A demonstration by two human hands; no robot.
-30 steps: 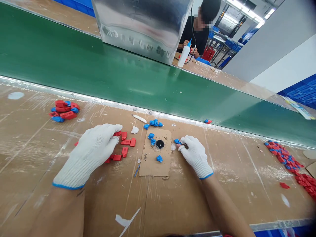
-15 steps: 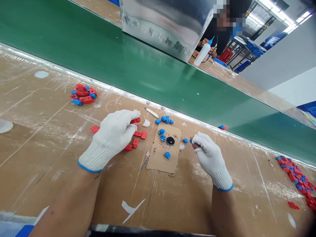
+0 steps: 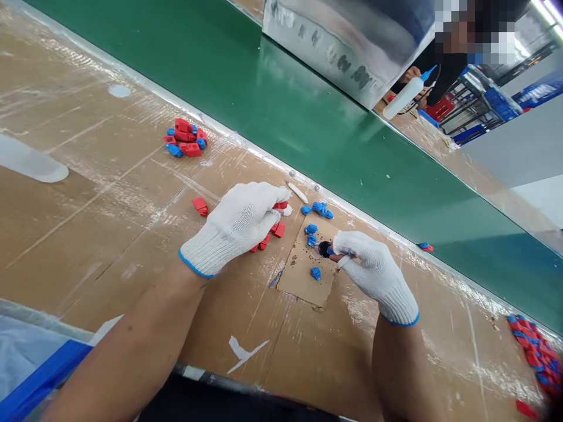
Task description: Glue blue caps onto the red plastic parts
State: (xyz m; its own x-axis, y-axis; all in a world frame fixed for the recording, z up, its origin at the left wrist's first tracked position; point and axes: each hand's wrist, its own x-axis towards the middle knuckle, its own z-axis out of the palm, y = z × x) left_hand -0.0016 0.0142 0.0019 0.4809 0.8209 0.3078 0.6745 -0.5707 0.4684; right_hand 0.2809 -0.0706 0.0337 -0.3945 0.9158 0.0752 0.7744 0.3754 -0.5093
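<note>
Both my hands wear white knit gloves. My left hand pinches a small red plastic piece between thumb and fingers. Below its fingertips lie more red pieces, partly hidden by the glove. My right hand is closed on a small blue piece, held at the round black dish; the fingers hide part of both. The dish sits on a cardboard sheet. Loose blue pieces rest on the cardboard, and a cluster of blue pieces lies by its far edge.
A red-and-blue pile stands at the far left, a larger pile at the right. A green belt runs behind the bench. Beyond it are a metal box, a bottle and a person. A white pen-like tool lies near the belt.
My right hand has moved left to the black dish with the blue piece. My left hand still holds the red piece. The whole view has shifted and tilted.
</note>
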